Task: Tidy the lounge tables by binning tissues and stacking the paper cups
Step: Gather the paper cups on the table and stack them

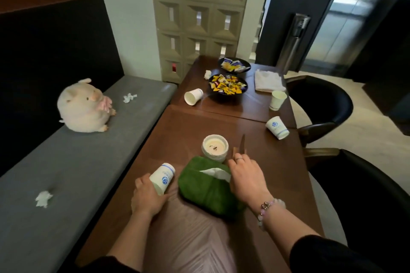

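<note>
Cups unstacked, tissues unbinned: hardly anything is done, and I have only the first cup in hand.
My left hand (147, 197) is wrapped round a paper cup (163, 178) tilted on the bench (182, 131). My right hand (246, 175) rests on the tissue box (208, 193); I cannot tell whether it grips anything. Left to gather: a tipped cup (193, 96) beside the sweet bowl (227, 87), an upright cup (277, 100), an edge cup (277, 127), a far tissue (207, 74), and two on the couch (137, 122): a small tissue (129, 97) and a near tissue (44, 199). A candle jar (214, 148) beyond the box may hamper my reach.
</note>
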`<state>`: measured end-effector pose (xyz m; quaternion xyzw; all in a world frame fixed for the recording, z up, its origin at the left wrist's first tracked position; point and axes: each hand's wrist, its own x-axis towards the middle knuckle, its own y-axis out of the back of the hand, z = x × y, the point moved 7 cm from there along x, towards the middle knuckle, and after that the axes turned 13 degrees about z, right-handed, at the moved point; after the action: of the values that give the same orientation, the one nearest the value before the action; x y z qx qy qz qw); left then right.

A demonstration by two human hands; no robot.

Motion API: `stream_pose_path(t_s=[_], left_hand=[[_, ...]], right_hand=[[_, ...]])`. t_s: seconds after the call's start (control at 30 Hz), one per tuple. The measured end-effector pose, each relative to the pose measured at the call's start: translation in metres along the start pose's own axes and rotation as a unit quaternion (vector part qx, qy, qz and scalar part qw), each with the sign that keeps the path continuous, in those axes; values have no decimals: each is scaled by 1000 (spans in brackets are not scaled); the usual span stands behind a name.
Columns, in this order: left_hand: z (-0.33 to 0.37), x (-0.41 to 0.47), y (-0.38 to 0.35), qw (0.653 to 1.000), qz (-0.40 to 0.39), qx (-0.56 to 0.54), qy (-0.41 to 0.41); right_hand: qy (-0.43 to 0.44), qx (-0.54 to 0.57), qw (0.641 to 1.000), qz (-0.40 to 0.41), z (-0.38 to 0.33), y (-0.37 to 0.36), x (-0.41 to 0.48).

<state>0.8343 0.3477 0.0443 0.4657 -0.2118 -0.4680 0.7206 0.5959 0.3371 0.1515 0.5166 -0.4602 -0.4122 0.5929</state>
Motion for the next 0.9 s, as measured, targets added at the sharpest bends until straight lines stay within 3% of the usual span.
stream_pose_path(t_s=[0.37,0.9], left_hand=[[47,-13,20,995,89,-31,46],[220,-75,15,972,183,-146,-21]], right_hand=[[32,56,997,38,48,-2,20],[76,48,993,82,156,30,43]])
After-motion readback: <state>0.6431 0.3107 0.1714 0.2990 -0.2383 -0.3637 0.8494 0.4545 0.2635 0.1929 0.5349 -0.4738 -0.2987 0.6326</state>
